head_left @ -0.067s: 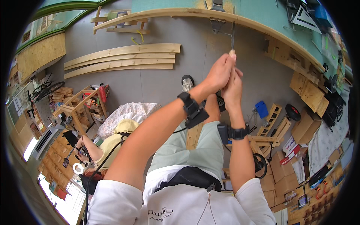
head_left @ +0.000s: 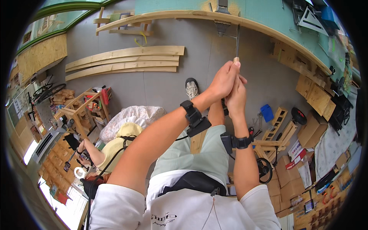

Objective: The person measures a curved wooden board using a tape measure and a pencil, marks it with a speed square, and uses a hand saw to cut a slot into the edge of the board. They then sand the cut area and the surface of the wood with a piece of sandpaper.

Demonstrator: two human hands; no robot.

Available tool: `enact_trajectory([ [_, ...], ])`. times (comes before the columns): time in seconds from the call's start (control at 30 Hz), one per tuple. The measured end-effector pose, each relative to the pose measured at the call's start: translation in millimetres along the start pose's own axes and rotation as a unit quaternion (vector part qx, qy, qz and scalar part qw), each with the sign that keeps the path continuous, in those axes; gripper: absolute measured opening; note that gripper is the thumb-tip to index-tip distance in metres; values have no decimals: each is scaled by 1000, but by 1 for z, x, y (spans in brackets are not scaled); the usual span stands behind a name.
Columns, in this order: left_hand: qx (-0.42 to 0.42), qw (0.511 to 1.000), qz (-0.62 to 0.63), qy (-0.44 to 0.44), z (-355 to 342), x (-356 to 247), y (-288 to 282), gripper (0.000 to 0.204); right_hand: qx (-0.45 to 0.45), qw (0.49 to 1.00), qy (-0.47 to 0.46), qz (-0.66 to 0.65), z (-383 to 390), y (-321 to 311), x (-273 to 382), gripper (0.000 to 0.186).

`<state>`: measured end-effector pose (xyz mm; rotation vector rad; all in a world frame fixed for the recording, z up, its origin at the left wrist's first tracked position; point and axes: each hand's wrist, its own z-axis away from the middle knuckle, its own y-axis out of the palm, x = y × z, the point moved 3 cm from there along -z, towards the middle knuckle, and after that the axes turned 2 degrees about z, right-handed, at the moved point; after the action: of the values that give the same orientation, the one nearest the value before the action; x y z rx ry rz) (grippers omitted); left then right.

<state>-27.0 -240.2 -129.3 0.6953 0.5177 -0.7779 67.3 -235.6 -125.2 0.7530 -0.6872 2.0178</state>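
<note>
A hand saw (head_left: 237,42) with a long metal blade crosses a narrow wooden board (head_left: 191,15), which a grey vise (head_left: 222,27) holds at the edge of a teal workbench (head_left: 172,4). Both of my hands are stacked on the saw's wooden handle: my left hand (head_left: 224,80) wraps round it above and left, and my right hand (head_left: 237,94) grips just below and to the right, its fingers partly hidden. A black band with a device sits on each of my forearms.
Planks (head_left: 122,61) lie on the floor at left. A co-worker (head_left: 107,153) in yellow sits at lower left beside a patterned cover (head_left: 132,115) and wooden frame (head_left: 76,115). Cardboard boxes (head_left: 310,132), plywood panels (head_left: 314,96) and a blue object (head_left: 267,113) are at right.
My hands and the saw have moved a short way back toward my body, down in the picture. Both hands keep their grip.
</note>
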Motion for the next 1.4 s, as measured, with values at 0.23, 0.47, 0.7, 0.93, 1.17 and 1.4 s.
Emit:
enact_trajectory([
  [0.23, 6, 998, -63, -13, -59, -54, -3, 41, 24, 998, -24, -55, -57, 4, 40, 62],
  [0.47, 12, 999, -50, -6, -12, 3, -6, 38, 0, 999, -10, -49, -8, 3, 10, 56],
  [0.7, 10, 999, -36, 17, -42, -12, -9, 41, 17, 998, -30, -57, -41, 5, 5, 59],
  [0.93, 20, 999, -24, 30, -60, -36, -11, 42, 29, 997, -61, -31, -61, 9, 39, 58],
  [1.17, 29, 999, -26, -27, -12, 2, -11, 42, 11, 999, 8, -37, -11, 4, 2, 59],
  [1.4, -63, 738, -607, 288, -9, -128, 0, 28, 28, 997, -2, -78, -21, -3, -21, 53],
])
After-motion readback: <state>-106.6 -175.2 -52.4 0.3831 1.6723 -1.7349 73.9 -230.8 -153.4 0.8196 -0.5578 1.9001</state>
